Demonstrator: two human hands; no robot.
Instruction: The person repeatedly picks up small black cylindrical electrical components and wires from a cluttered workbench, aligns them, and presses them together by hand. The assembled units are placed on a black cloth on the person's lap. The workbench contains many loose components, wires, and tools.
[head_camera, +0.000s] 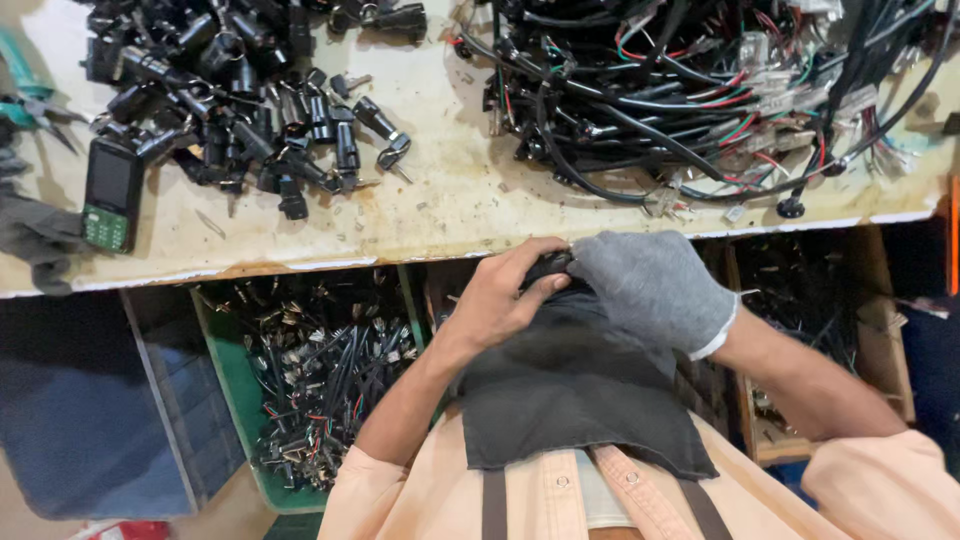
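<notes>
Workbench ran across the top, wire tangle right, heap of black lock parts left, green bin below. Dark cloth lay over my lap. My gloved right hand and bare left hand met at the bench edge, fingers pinched shut on a small black part. Glove fabric could slip; the part might fall into the bin.
</notes>
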